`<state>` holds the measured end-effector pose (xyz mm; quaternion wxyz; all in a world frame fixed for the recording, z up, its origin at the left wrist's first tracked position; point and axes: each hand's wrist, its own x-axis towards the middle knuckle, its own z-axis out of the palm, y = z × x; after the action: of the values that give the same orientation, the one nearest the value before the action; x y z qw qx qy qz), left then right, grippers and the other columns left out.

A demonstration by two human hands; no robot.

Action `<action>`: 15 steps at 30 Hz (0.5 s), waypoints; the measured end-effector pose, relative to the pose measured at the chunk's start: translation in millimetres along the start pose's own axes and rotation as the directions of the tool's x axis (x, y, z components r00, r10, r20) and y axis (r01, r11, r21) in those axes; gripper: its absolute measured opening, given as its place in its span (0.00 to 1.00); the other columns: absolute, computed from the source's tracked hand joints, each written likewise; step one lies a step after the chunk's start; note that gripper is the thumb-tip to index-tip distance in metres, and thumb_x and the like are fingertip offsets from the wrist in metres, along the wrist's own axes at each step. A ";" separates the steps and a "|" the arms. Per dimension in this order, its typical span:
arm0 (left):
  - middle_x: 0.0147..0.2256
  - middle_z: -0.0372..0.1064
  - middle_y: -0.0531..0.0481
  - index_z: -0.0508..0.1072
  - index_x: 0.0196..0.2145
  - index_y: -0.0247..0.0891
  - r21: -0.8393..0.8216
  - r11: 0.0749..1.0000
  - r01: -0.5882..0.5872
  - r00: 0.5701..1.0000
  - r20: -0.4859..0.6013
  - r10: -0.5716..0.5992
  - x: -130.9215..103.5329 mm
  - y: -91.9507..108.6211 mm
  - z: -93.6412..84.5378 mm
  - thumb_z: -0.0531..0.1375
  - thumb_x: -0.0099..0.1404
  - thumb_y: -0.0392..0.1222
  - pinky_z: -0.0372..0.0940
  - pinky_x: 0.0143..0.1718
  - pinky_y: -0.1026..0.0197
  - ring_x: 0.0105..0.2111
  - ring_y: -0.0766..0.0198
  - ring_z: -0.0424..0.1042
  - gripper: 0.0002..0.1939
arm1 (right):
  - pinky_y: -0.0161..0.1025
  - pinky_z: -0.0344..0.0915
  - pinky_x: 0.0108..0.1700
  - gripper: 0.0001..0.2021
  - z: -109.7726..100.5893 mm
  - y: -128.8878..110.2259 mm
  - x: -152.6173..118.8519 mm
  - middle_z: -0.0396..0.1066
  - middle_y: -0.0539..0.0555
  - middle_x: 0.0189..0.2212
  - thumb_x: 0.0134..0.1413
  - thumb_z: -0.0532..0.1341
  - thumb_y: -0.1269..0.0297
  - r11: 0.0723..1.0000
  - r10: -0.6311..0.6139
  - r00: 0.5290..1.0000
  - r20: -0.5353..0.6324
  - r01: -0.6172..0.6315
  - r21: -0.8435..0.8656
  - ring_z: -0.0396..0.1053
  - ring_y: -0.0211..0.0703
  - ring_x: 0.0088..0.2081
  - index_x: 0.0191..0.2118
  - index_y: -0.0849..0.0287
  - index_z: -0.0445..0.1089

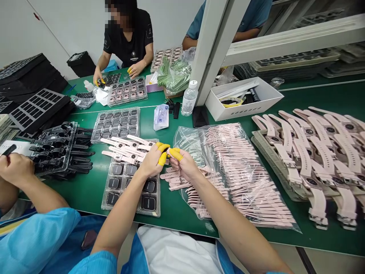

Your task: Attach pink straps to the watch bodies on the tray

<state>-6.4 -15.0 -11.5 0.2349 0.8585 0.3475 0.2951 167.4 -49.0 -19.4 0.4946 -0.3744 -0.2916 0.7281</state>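
My left hand (154, 158) and my right hand (182, 161) meet over the table, yellow covers on several fingertips. Between them is a small pink and dark piece, mostly hidden by the fingers; a pink strap end shows at my right hand. To the left, pink-strapped watches (134, 144) lie across a clear tray of dark square watch faces (115, 182). Just below my right hand, loose pink straps (176, 179) spill from a clear plastic bag (245, 171) packed with more straps.
Finished-looking pink watches (322, 148) fill a tray at right. Behind stand a bottle (189, 98), a white box (245, 99), a tissue pack (161, 117) and another face tray (116, 123). Black watches (57, 148) lie left beside a co-worker's hand; another person sits opposite.
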 end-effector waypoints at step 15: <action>0.48 0.72 0.39 0.72 0.55 0.37 -0.054 0.997 0.061 0.998 0.014 -0.060 -0.2 5.8 -4.3 0.47 0.77 0.42 0.70 0.55 0.48 0.50 0.53 0.71 0.18 | 0.33 0.46 0.20 0.26 1.7 6.0 0.1 0.57 0.42 0.14 0.50 0.72 0.37 0.984 -0.080 0.997 -0.022 0.075 -0.164 0.48 0.32 0.17 0.29 0.55 0.65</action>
<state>-6.8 -18.0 -5.0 0.2689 0.8427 0.3637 0.2919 163.0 -51.0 -23.3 0.4944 -0.4123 -0.3574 0.6766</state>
